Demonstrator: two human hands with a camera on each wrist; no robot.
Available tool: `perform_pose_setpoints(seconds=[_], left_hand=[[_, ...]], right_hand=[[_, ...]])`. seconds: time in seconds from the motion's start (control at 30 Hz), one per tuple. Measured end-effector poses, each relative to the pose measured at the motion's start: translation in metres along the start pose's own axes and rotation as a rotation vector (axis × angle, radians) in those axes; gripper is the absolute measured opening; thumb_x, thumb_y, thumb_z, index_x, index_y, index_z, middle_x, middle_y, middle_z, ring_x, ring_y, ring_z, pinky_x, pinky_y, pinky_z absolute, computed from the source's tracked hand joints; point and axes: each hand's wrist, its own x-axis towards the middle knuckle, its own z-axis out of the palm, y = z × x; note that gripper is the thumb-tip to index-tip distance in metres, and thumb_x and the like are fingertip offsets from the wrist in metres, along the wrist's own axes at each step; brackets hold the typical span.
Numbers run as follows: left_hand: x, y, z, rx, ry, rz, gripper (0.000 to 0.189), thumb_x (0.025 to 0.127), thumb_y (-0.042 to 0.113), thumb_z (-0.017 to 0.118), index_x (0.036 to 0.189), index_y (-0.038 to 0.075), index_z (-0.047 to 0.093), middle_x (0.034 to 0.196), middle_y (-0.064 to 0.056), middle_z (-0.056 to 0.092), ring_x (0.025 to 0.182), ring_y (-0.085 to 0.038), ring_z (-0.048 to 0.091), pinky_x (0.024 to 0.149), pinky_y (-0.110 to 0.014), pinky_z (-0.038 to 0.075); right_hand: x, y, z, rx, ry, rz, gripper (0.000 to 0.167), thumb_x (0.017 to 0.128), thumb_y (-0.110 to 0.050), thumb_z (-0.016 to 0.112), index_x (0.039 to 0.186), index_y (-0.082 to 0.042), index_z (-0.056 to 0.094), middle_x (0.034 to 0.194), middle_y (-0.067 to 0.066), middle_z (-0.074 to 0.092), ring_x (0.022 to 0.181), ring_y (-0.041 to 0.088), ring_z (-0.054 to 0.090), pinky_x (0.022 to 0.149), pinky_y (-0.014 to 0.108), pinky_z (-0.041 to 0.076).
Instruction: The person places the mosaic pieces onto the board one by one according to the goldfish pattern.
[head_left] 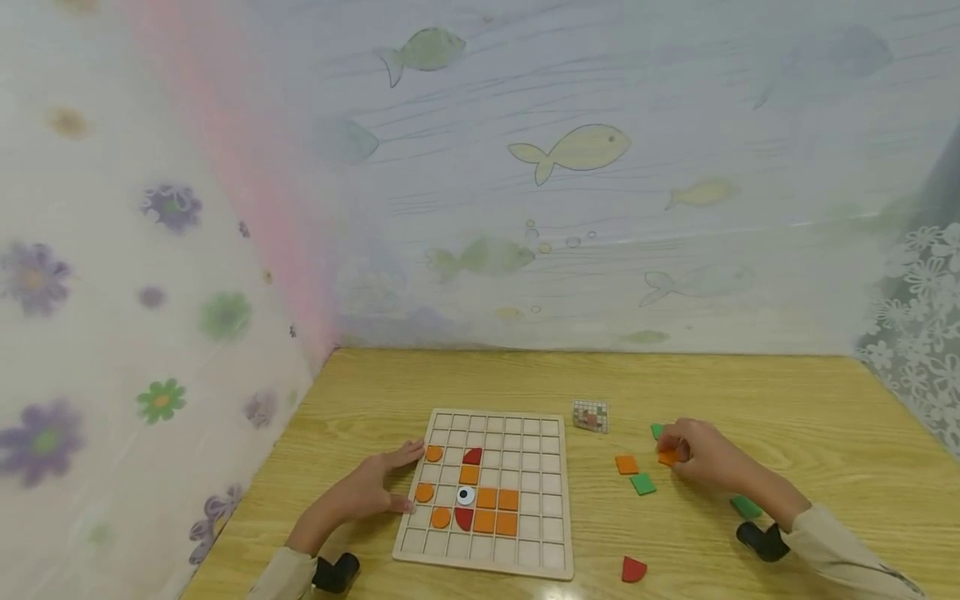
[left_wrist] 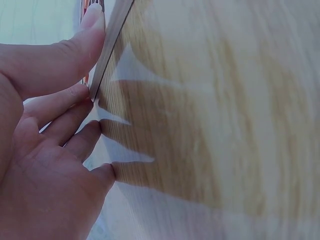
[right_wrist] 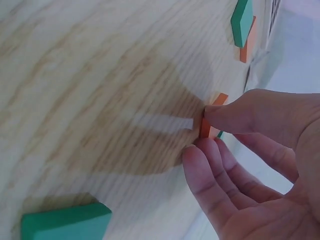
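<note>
A light wooden grid board (head_left: pixel 540 533) lies on the table, with orange squares (head_left: pixel 486 498), orange discs (head_left: pixel 440 517), red quarter-round tiles (head_left: pixel 464 520) and a white eye tile (head_left: pixel 466 495) in its cells. At its left edge my left hand (head_left: pixel 358 493) rests with fingers extended; thumb and fingertips touch the rim. Right of the board, my right hand (head_left: pixel 707 455) pinches an orange square tile (head_left: pixel 667 457) at the tabletop. In the right wrist view, thumb and fingers meet around this tile (right_wrist: pixel 205 128), partly covering it.
Near the right hand lie an orange square (head_left: pixel 626 465) and green tiles (head_left: pixel 642 483), one partly behind the fingers. A red quarter-round tile (head_left: pixel 633 569) sits near the front. A small patterned card (head_left: pixel 591 415) is beside the board's upper right. A fish-printed curtain (head_left: pixel 585 250) hangs behind the table.
</note>
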Motion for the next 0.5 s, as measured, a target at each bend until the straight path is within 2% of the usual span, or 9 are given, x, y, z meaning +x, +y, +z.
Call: perform_pose_setpoints(seconds=[0.23, 0.5], left_hand=[[0.0012, -0.0005, 0.0011, -0.003, 0.004, -0.007, 0.083, 0.076, 0.023, 0.079, 0.145, 0.006, 0.037, 0.152, -0.013, 0.027, 0.139, -0.033, 0.022, 0.108, -0.054, 0.022], [0.0006, -0.0008, 0.0008, -0.007, 0.008, -0.017, 0.084, 0.076, 0.025, 0.079, 0.146, 0.008, 0.037, 0.152, -0.013, 0.027, 0.139, -0.034, 0.022, 0.107, -0.055, 0.023]], right_hand=[[-0.0018, 0.0009, 0.0012, 0.008, -0.004, 0.052, 0.023, 0.07, 0.007, 0.067, 0.088, -0.006, 0.064, 0.074, -0.003, 0.052, 0.06, 0.005, 0.041, 0.052, 0.023, 0.038], [-0.0001, -0.0068, 0.0026, 0.001, 0.008, 0.018, 0.022, 0.07, 0.005, 0.069, 0.089, -0.006, 0.065, 0.075, -0.004, 0.052, 0.061, 0.004, 0.041, 0.052, 0.023, 0.037]])
